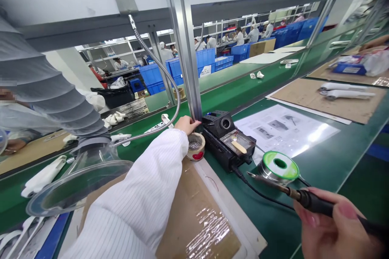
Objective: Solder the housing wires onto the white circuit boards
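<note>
My left hand (187, 124) reaches forward at the foot of the metal post, just behind a round tape-wrapped pot (195, 151) with a red heart on it. Its fingers are bent together, and what they hold, if anything, is hidden. In my right hand (337, 222), at the lower right, is a soldering iron (316, 202), its tip pointing left in front of a solder spool (280, 166) with a green label. A black soldering station (227, 137) stands between the pot and the spool, with a small wooden piece (239, 147) on it.
A clear fume hood (82, 186) on a grey duct hangs at the left. Brown cardboard (197, 218) lies under my left arm. A printed sheet (282, 127) and white parts (346, 91) lie on the right. Behind runs a green conveyor (243, 83); people sit further back.
</note>
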